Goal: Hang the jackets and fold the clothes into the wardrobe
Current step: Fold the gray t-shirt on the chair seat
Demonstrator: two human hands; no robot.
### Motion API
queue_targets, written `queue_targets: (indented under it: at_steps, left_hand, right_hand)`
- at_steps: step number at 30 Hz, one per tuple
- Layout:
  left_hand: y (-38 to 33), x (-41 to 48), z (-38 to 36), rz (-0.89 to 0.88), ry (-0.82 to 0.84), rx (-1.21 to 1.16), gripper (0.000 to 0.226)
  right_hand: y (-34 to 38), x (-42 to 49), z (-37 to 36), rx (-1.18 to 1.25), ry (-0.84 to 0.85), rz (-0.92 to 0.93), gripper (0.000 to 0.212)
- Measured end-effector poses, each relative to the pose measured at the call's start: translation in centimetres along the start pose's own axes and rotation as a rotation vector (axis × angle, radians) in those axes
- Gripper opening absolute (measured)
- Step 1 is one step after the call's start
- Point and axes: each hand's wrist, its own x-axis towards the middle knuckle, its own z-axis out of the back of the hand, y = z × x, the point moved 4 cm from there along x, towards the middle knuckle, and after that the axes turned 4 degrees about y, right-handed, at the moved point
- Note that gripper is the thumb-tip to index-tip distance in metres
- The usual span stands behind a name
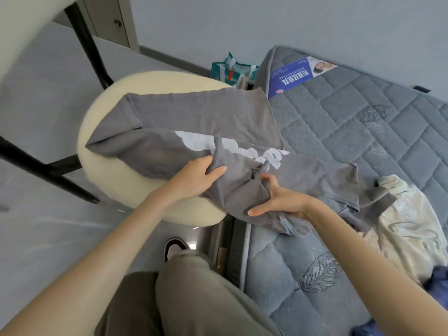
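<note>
Shirt: a grey shirt [194, 112] with a white print lay spread out. Its far-left part was draped over a round cream stool [109, 183], and its near-right part lay on a grey quilted mattress [363, 132].
Shirt's lie: one sleeve lay folded across the stool's left side. The white print ran across the middle, partly hidden by a raised fold.
Left hand: the left hand [196, 177] was clamped on a lifted fold near the shirt's middle. The thumb lay on top and the fingers were tucked under the cloth.
Right hand: the right hand [278, 202] gripped a bunch of the same shirt just right of the left hand. Its fingers were curled into the fabric and its thumb stuck out toward the near side.
Hands' spacing: close together but not touching, with gathered cloth between them.
Other clothes: a crumpled cream garment [412, 226] lay on the mattress at the right and touched the shirt's near-right edge. A navy cloth [436, 280] lay nearer, at the right border.
Mattress label: a blue printed label [295, 76] sat at the far corner.
Floor: a teal bag [230, 71] stood beyond the stool, against the mattress corner. Black furniture legs [84, 42] stood to the left.
Person: legs in taupe trousers [194, 299] were at the near edge, with one shoe [173, 247] below the stool.
</note>
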Motion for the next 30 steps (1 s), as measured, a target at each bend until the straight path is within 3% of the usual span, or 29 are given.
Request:
queue_targets:
  at_steps: [5,9,14,21,23,27,30]
  left_hand:
    - [-1.3,-2.7,-1.7,-0.028,-0.179,-0.139,0.013]
    - [-2.4,-7.0,-1.2,-0.026,-0.382,-0.185,0.028]
    - [-3.3,-13.1,-0.3,0.012,-0.496,-0.136,0.041]
    - [-1.4,-18.6,-1.6,0.140,-0.414,-0.091,0.047]
    - [-0.8,-19.7,-1.6,0.171,-0.417,-0.080,0.053]
    - [0.0,-21.7,-0.8,0.222,-0.380,-0.054,0.069]
    - [0.4,-23.1,-0.2,0.250,-0.371,-0.037,0.069]
  right_hand:
    - [-1.3,-2.0,0.2,-0.039,-0.079,0.156,0.051]
    - [-0.9,-6.4,-1.8,0.130,0.011,0.364,0.018]
    - [-0.8,-12.0,-7.4,0.129,0.138,0.480,0.030]
    - [-4.0,-14.4,-13.7,0.207,0.284,0.357,0.062]
    - [-4.6,-14.9,-15.0,0.245,0.384,0.296,0.058]
    - [-4.1,-16.2,-17.5,0.320,0.658,0.245,0.018]
    - [-3.7,-16.7,-19.3,0.313,0.777,0.219,0.027]
